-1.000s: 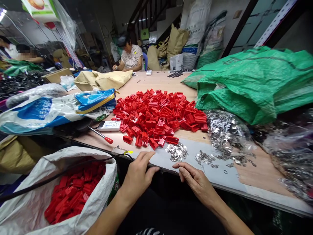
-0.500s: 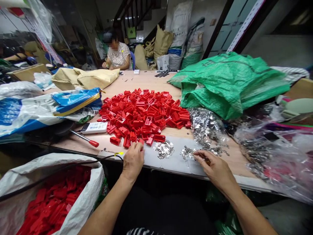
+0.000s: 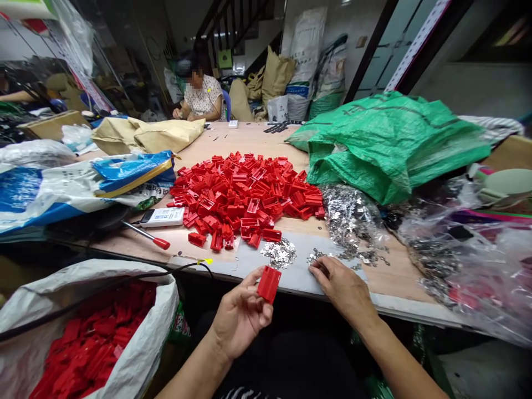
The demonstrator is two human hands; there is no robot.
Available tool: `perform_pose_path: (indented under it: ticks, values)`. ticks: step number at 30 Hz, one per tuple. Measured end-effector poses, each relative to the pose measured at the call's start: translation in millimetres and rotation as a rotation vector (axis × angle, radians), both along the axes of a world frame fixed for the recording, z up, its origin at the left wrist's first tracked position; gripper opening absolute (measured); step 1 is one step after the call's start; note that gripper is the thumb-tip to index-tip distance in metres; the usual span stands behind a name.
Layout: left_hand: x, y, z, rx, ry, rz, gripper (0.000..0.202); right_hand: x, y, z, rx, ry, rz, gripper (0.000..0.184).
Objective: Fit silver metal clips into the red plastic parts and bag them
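Observation:
Between thumb and fingers, my left hand holds a red plastic housing up in front of the table edge. My right hand rests at the table edge with thumb and forefinger together, touching a small scatter of silvery metal pieces. Whatever those fingertips pinch is too small or hidden to make out. A denser pile of flat metal pieces lies between the two hands on a pale sheet. Behind it spreads a large heap of red plastic housings.
An open white sack of red parts stands at lower left. A red-tipped rod and a white box lie left of the heap. A clear bag of metal pieces and a green sack lie right. Another person sits opposite.
My left hand has come back from the edge of the red heap toward me, lifting a housing. My right hand has shifted slightly left along the metal pieces.

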State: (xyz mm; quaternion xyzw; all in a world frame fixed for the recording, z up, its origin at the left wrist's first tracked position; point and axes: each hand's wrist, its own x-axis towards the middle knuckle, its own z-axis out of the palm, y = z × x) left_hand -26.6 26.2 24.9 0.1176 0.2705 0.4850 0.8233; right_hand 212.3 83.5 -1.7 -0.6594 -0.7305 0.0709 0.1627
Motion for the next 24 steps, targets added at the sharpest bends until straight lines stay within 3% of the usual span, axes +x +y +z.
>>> perform_pose_path:
  ticks: [4,9,14,17,20,24]
  values:
    - [3.8,-7.5,-2.4,0.032,0.048,-0.019,0.046,3.2,-0.6,-2.7,0.01,0.048,0.032,0.015]
    - [15.2,-3.3,-10.1,0.052,0.172,0.0,0.026,6.0,-3.8,-3.6,0.044,0.134,0.074,0.018]
    - [31.1,6.6,-17.7,0.073,0.222,0.1,0.036,6.3,-8.5,-1.9,0.088,0.238,0.04,0.02]
    - [34.9,8.2,-16.9,-0.007,0.214,0.103,0.042,8.8,-11.9,-0.5,0.041,0.314,0.0,0.018]
    - [35.3,4.5,-15.0,-0.083,0.192,0.043,0.044,9.0,-14.8,2.9,-0.013,0.463,-0.016,0.018]
    - [35.1,-1.3,-13.6,-0.084,0.111,-0.002,0.03,-4.5,-22.1,16.4,-0.143,0.851,0.028,0.029]
